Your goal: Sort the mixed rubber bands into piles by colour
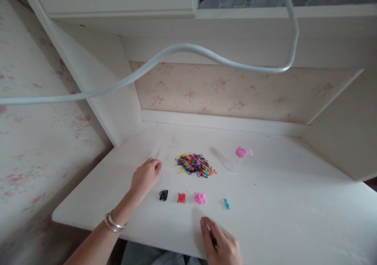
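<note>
Small rubber bands in mixed colours form a loose pile [195, 165] on the white desk. Left of that pile rests my left hand [146, 174], its fingers curled into a loose fist. In a row nearer me lie a black bunch of rubber bands [163, 195], a red bunch [181, 198], a pink bunch [200, 198] and a few blue bands [226, 203]. My right hand [220, 241] is below the pink and blue ones, thumb and index finger pinched together. Whether anything small is between those fingertips is hidden.
Behind the pile to the right lie a clear plastic tube-like piece [226, 163] and a pink cap with a loop [241, 152]. A white cable [188, 47] hangs across the view above the desk [279, 210]. Overhead is a white shelf [250, 13]; side panels flank the desk.
</note>
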Demonstrator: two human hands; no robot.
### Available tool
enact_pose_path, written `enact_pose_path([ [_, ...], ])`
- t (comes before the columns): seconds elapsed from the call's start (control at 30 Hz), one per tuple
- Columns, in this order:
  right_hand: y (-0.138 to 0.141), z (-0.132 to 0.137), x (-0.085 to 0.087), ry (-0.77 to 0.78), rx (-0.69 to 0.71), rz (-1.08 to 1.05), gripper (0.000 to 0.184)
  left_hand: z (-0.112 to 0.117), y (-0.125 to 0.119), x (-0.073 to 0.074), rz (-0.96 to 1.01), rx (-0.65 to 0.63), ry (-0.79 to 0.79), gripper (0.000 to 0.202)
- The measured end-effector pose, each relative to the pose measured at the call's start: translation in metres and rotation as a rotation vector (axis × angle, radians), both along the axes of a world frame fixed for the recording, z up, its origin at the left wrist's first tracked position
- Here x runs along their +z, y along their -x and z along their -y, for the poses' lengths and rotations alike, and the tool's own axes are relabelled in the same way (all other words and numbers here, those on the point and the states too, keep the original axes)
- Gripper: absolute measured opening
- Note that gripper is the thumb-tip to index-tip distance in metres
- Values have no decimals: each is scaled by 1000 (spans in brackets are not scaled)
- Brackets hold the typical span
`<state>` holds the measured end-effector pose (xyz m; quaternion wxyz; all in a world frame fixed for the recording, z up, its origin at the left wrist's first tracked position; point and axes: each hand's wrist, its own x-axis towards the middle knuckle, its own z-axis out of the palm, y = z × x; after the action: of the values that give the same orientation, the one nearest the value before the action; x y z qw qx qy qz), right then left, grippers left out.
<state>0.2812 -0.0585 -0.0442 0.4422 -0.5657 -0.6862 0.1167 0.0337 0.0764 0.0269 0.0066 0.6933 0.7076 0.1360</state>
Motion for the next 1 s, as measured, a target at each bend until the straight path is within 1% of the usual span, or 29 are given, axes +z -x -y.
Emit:
enact_pose_path([
  [0.1,0,1,4,11,6,22,34,22,26,-7,168,-16,-139,32],
  [0.2,0,1,8,19,9,49,33,43,50,-21,268,-1,-190,35],
  [0.3,-1,1,10,45,7,61,35,58,63,-35,271,36,-188,36],
  [0.37,0,1,10,58,-2,71,36,65,66,-42,249,53,-178,36],
  [0.43,0,1,10,59,-18,78,38,69,66,-46,223,57,-164,35],
  [0.5,1,1,10,64,-39,80,40,72,63,-46,192,43,-148,34],
  [0.6,2,1,10,68,-41,86,42,76,59,-44,142,13,-115,33],
  [0.73,2,1,10,75,-37,100,40,79,56,-40,113,-12,-68,35],
  [0.83,2,1,11,83,-35,103,39,80,58,-40,116,-12,-55,36],
  [0.93,4,2,13,78,-51,81,40,79,60,-41,116,10,-81,35],
  [1.0,6,2,14,65,-73,71,42,78,58,-39,114,36,-126,33],
])
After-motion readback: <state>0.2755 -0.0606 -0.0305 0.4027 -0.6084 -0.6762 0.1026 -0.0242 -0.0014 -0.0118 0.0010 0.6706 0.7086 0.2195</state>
